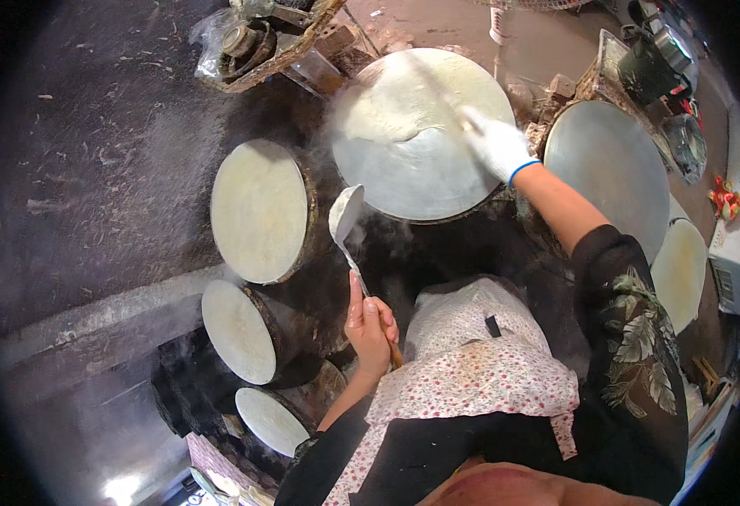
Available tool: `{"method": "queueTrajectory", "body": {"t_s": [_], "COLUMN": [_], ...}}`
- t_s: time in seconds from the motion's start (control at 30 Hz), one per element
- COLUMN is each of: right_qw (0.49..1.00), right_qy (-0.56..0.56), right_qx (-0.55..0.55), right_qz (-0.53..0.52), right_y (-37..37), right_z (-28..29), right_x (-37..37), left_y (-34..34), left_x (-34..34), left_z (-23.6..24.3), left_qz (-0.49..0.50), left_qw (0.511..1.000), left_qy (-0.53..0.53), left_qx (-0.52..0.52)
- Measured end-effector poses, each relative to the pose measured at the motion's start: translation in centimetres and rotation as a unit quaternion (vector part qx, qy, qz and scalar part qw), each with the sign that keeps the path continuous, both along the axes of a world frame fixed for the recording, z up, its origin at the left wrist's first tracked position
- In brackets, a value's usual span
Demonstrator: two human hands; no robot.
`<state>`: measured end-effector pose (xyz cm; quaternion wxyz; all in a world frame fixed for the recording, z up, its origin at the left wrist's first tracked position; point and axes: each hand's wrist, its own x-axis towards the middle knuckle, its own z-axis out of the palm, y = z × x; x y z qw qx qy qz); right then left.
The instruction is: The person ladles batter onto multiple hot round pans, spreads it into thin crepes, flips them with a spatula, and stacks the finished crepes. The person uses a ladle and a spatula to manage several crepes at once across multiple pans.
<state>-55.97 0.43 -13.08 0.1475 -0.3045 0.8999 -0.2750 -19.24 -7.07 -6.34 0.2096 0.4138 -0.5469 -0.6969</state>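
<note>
My left hand [372, 333] grips the handle of a metal ladle [346, 211], whose bowl has pale batter on it, beside the middle round griddle [412, 185]. Pale batter [391, 97] covers the far part of that griddle, with bare metal nearer me. My right hand [496, 143], in a white glove with a blue cuff, is over the griddle's right half, fingers closed around a pale, motion-blurred tool that I cannot make out. Steam partly veils the surface.
Three pale-coated griddles [258, 211] line the left. A bare grey griddle [606, 169] and a coated one [678, 278] stand right. A cluttered tray [264, 72] is at upper left; pots [648, 76], a bowl [686, 148] and a white box [732, 253] are at right.
</note>
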Motion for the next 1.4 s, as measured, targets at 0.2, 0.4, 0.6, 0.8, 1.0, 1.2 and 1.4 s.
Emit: {"method": "queueTrajectory", "body": {"t_s": [0.2,0.4,0.6,0.8,1.0,1.2,1.4], "right_qw": [0.970,0.986,0.969,0.973,0.937,0.987,0.960], "right_qy": [-0.196,-0.099,-0.146,-0.009,-0.003,0.026,0.054], "right_qx": [-0.060,-0.076,-0.020,-0.015,0.113,0.015,0.054], "right_qz": [0.131,0.111,0.200,0.231,0.331,0.156,0.271], "right_y": [-0.1,-2.6,-0.8,-4.6,0.1,1.4,3.5], "right_z": [-0.3,-0.5,1.2,1.2,1.1,-1.4,-2.8], "right_x": [-0.2,-1.5,-2.1,-3.2,-3.4,-3.9,-0.8], "left_y": [0.1,-0.3,-1.7,-10.8,-13.3,-11.0,-8.3], "left_x": [0.3,0.6,0.5,-5.0,-8.1,-8.3,-5.4], "left_z": [0.2,-0.8,-0.9,-5.1,-7.4,-7.3,-8.0], "left_qz": [0.016,0.053,0.023,0.003,-0.008,-0.005,-0.019], "left_qw": [1.000,0.998,0.990,0.971,0.986,0.981,0.968], "left_qy": [0.001,-0.030,-0.112,-0.093,-0.046,-0.122,-0.164], "left_qx": [0.024,0.022,-0.082,-0.221,-0.159,-0.150,-0.187]}}
